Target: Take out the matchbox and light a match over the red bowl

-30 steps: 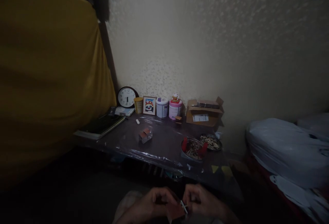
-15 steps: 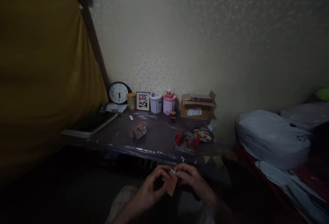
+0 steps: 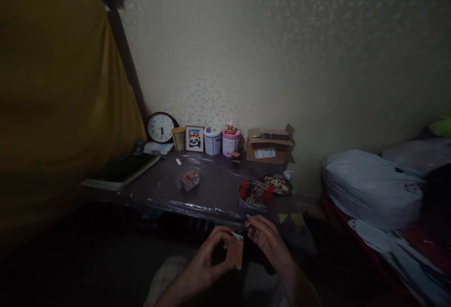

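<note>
Between the thumb and fingers of my left hand (image 3: 211,258) is a small reddish-brown box (image 3: 235,252), its top end showing pale bits. My right hand (image 3: 267,240) is up and to the right of the box, apart from it, with thumb and fingertips pinched on a small pale stick (image 3: 248,222). Just beyond the right hand, a round container (image 3: 256,204) with red pieces at its sides holds dark-tipped bits. Behind it to the right is a round dish (image 3: 289,190) of pale sticks. A plastic-wrapped stack of small boxes (image 3: 190,180) lies further left on the table.
Along the back of the plastic-covered table (image 3: 213,180) stand a clock (image 3: 161,127), yellow cups (image 3: 179,138), a framed picture (image 3: 194,138), two tubs (image 3: 213,142) and an open carton (image 3: 268,151). White bags (image 3: 369,187) are at the right, a yellow curtain (image 3: 70,72) at the left.
My right hand has drawn away from the box, up and to the right, with a small pale stick in its fingertips. My left hand has turned the box more upright.
</note>
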